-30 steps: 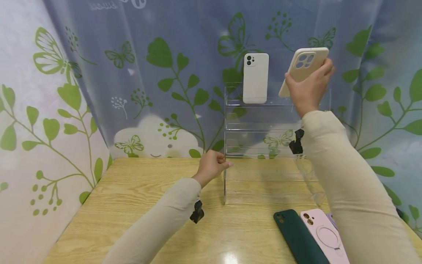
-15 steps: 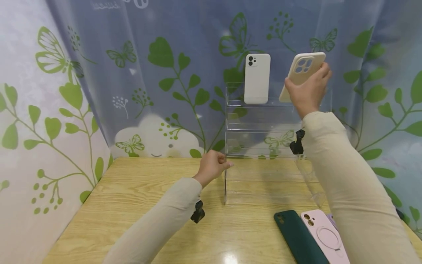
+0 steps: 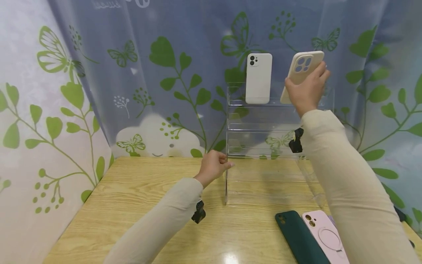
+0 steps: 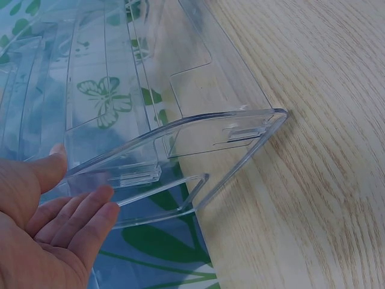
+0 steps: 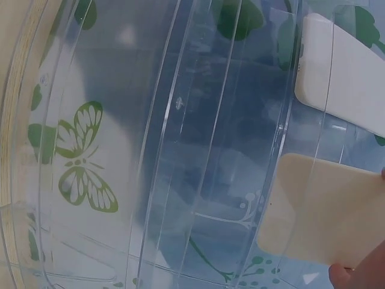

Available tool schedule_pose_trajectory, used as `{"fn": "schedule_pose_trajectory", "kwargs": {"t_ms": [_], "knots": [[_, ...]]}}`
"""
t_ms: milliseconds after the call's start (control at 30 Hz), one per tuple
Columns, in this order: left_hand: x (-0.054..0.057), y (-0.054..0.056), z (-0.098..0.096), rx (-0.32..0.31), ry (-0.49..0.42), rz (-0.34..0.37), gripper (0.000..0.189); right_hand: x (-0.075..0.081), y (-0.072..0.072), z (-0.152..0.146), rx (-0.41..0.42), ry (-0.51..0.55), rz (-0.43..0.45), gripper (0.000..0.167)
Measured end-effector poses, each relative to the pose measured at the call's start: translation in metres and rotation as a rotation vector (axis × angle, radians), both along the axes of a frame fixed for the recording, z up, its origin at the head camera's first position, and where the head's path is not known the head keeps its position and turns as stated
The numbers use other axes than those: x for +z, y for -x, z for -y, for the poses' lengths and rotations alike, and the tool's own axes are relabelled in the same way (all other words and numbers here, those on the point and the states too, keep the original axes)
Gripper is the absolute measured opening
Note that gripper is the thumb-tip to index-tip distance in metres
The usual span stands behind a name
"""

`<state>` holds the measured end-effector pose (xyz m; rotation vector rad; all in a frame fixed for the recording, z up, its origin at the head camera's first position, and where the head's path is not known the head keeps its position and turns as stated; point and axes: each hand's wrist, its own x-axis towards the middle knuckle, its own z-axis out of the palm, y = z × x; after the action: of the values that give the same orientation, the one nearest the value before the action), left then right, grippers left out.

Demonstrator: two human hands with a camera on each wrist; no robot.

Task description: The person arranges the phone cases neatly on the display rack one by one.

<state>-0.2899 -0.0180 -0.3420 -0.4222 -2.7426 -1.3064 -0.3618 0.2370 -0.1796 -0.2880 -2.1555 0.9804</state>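
In the head view my right hand (image 3: 309, 90) grips a beige phone case (image 3: 298, 76) by its sides, camera cutouts at the top, leaning slightly. Its lower edge is at the top tier of a clear acrylic display stand (image 3: 250, 130); the right wrist view shows the beige case's (image 5: 310, 205) lower end behind the front lip. Beside it, a white phone case (image 3: 259, 80) stands upright on the same tier. Down at the stand's left side, my left hand (image 3: 212, 167) pinches the side panel (image 4: 198, 117) between thumb and fingers.
A dark green phone case (image 3: 301, 236) and a pink one with a ring (image 3: 324, 233) lie on the wooden table (image 3: 138, 190) in front of the stand, by my right sleeve (image 3: 356, 183). A printed curtain (image 3: 178, 22) hangs behind.
The right hand has lowered the beige case slightly towards the top tier and brought it closer to upright. My left hand keeps its place on the stand's side panel.
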Motion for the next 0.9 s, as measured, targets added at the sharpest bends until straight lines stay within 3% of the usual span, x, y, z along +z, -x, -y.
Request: {"fn": "schedule_pose_trajectory", "kwargs": {"t_ms": [233, 533, 733, 900], "knots": [[0.000, 0.001, 0.001, -0.006, -0.002, -0.006, 0.040, 0.000, -0.003, 0.001, 0.041, -0.022, 0.071, 0.094], [-0.001, -0.001, 0.000, 0.002, 0.006, -0.002, 0.038, -0.018, 0.000, 0.001, 0.112, -0.160, 0.119, 0.070], [-0.002, -0.001, -0.001, 0.008, 0.006, 0.001, 0.038, -0.027, -0.001, 0.000, 0.149, -0.235, 0.175, 0.069], [0.000, 0.000, -0.001, 0.006, 0.008, -0.001, 0.031, -0.030, 0.001, -0.001, 0.153, -0.239, 0.189, 0.069]]}}
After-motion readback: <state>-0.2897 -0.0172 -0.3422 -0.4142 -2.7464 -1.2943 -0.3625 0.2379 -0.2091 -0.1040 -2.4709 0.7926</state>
